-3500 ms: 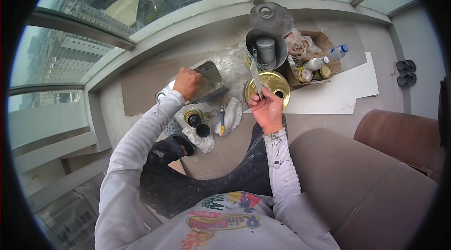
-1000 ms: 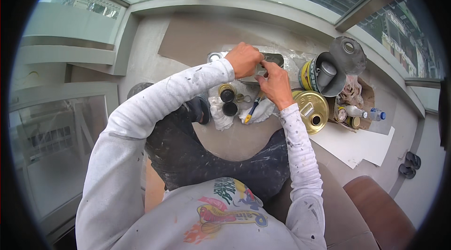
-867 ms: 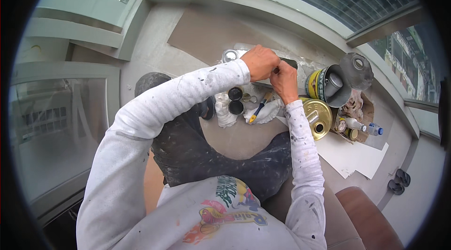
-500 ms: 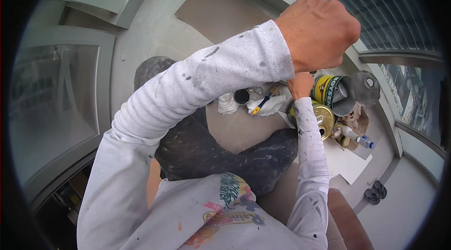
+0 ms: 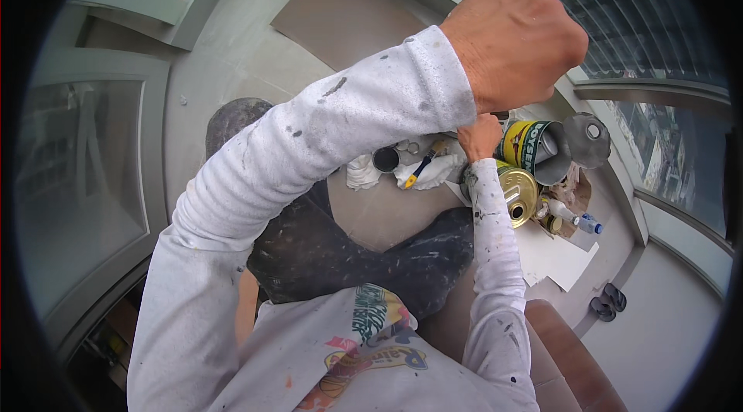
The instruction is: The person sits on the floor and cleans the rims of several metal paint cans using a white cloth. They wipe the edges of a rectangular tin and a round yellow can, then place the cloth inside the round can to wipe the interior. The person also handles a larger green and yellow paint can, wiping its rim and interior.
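Note:
My left hand (image 5: 517, 46) is raised high across the view, its back toward me. Its fingers are curled into a fist, and whatever they may hold is hidden. Below it is my right hand (image 5: 479, 138), smaller and farther off, beside the paint cans. That hand looks closed, but its fingertips and anything in them are out of sight. Close to its wrist stand a gold-lidded can (image 5: 517, 197) and a tipped yellow and green paint can (image 5: 534, 145). A paintbrush (image 5: 424, 166) with a blue and yellow handle rests on a white cloth (image 5: 441, 173).
A small pot of dark paint (image 5: 385, 159) sits beside another white rag (image 5: 361, 172). Bottles (image 5: 590, 224) and a round grey lid (image 5: 586, 139) are at the right. Brown board (image 5: 348, 17) covers part of the floor, near windows. Black slippers (image 5: 608, 302) lie at lower right.
The surroundings have shifted slightly left in the picture. My left fist has moved a little up and left, and both hands keep about the same closed shape.

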A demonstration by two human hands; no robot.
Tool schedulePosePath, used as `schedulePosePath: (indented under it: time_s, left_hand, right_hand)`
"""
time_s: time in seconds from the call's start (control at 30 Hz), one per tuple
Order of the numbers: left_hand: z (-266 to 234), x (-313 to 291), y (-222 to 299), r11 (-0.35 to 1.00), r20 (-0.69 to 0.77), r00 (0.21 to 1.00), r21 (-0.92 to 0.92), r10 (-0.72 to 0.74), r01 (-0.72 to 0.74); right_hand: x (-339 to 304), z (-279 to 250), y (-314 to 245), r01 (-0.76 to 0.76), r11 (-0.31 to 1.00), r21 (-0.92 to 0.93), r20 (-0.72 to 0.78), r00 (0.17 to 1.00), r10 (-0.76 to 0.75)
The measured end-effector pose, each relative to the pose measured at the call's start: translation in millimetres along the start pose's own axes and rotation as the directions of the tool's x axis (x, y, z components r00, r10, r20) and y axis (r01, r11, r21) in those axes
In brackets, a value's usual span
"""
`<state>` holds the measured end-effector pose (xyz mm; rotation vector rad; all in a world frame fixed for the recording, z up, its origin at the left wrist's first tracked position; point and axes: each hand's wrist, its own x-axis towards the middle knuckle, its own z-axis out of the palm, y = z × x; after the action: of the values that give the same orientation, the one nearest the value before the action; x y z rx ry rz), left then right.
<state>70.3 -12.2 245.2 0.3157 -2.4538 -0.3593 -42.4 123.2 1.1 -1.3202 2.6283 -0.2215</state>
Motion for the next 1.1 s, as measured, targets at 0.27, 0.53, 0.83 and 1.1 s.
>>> schedulePosePath:
  time_s: [0.27,0.53,0.83,1.1]
  left_hand:
    - [13.8,-0.9,-5.1,0.995,0.249,0.965,0.074,-0.078,0.062]
    - [19.2,-2.3,-5.5,0.997,0.165,0.986,0.072,-0.031,0.019]
    - [14.0,-4.0,-9.8,0.995,0.160,0.983,0.034,-0.093,0.089]
    - [14.7,-1.6,-0.4,0.998,0.171,0.983,0.035,-0.064,0.059]
  right_hand:
    - [-2.0,14.8,31.6,-0.051,0.998,-0.026,-0.097,0.994,0.048]
    - [2.3,12.0,23.6,-0.031,0.999,0.017,-0.105,0.994,0.033]
    - [-2.3,-10.4,13.2,0.194,0.955,0.226,-0.427,0.901,-0.082]
    - [-26.6,-7.4,34.5,0.541,0.839,0.055,-0.452,0.763,-0.462]
